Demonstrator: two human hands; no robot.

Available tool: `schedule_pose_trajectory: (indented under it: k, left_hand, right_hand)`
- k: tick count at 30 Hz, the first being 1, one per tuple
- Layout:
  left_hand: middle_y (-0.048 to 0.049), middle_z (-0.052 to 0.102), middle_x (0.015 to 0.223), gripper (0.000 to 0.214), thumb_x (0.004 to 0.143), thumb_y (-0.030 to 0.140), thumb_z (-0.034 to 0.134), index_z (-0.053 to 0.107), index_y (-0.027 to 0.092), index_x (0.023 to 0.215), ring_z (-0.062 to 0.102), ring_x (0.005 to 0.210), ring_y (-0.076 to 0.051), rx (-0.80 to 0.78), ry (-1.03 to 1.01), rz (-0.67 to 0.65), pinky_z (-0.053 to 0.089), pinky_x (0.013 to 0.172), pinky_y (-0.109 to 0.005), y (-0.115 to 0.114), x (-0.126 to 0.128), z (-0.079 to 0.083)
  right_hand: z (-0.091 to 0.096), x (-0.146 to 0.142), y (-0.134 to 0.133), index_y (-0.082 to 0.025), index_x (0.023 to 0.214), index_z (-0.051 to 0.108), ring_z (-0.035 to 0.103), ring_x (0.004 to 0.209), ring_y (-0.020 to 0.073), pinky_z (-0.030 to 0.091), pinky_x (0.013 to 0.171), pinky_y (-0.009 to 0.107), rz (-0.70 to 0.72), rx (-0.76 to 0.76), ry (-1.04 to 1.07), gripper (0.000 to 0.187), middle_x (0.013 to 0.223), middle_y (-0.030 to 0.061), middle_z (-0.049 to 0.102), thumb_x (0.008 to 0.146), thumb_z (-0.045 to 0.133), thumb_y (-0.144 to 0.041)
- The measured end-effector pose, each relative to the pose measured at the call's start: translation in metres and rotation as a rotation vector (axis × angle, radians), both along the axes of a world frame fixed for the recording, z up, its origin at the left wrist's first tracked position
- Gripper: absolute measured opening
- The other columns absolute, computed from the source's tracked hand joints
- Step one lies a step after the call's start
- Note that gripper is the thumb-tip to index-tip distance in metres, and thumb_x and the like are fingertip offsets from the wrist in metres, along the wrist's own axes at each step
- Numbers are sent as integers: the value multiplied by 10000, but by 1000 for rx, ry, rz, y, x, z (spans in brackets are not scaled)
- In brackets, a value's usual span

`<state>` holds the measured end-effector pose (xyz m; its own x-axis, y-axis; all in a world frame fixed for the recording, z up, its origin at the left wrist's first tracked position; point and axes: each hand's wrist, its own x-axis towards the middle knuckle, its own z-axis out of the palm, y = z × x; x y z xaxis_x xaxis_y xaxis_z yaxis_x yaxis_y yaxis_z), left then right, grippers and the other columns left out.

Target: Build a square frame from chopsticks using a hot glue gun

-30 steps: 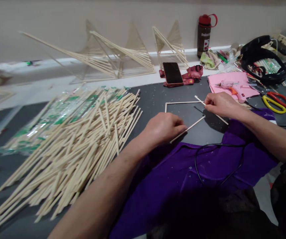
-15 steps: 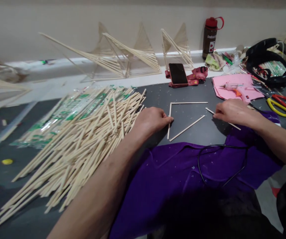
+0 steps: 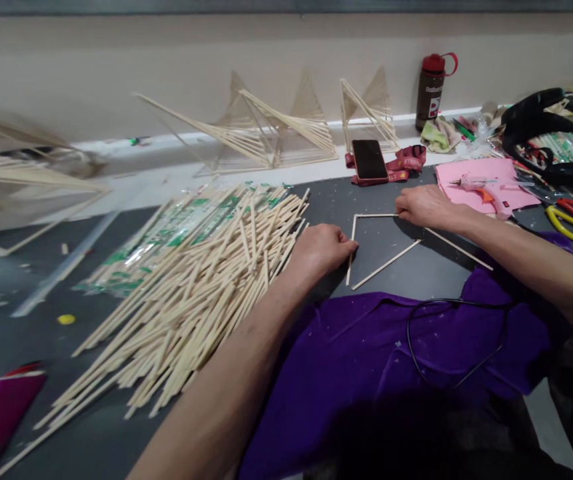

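My left hand is closed, its thumb and fingertips pinching the upright wooden stick at the left of a small outline laid on the grey table. My right hand has its fingers closed over the top stick, covering that stick's right end. Below, a slanted stick runs up from near the left stick's lower end. Another loose stick slopes down to the right under my right wrist, its upper end close to the hand.
Left of my arm lies a large pile of sticks beside plastic-wrapped packs. Stick frames stand along the wall. A phone, bottle, glue gun, scissors and purple cloth surround the work.
My right hand has let go of the loose stick, which now lies on the table, and moved up-left onto the top stick. My left hand stays at the left stick. The view has shifted slightly.
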<state>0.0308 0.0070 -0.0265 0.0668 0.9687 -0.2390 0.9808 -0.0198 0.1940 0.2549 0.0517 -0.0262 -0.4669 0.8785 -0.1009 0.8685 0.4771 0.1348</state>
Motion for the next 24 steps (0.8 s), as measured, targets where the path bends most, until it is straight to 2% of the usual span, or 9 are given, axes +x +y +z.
schedule_pose_trajectory:
  k: [6, 13, 24]
  left_hand:
    - [-62, 674, 586, 193, 841, 282, 615, 708, 199, 694, 633, 621, -218, 6, -88, 20, 434, 650, -318, 0, 0, -3]
    - [-41, 656, 534, 216, 800, 244, 638, 615, 213, 587, 599, 539, -174, -29, -197, 68, 398, 578, -285, 2, -1, -6]
    - [-45, 671, 561, 178, 796, 254, 616, 663, 186, 638, 621, 542, -164, -34, -253, 86, 455, 575, -255, 4, -3, -14]
  right_hand:
    - [-1, -3, 3, -221, 1181, 752, 676, 1026, 236, 276, 617, 318, -5, 6, -8, 338, 1217, 69, 741, 986, 480, -260]
    - [-6, -2, 9, -242, 1176, 764, 668, 1009, 227, 316, 639, 310, -3, 6, 25, 342, 1213, 62, 742, 964, 496, -233]
    - [-9, -2, 10, -230, 1158, 774, 670, 984, 224, 365, 667, 304, 11, 31, 34, 337, 1180, 76, 749, 949, 510, -227]
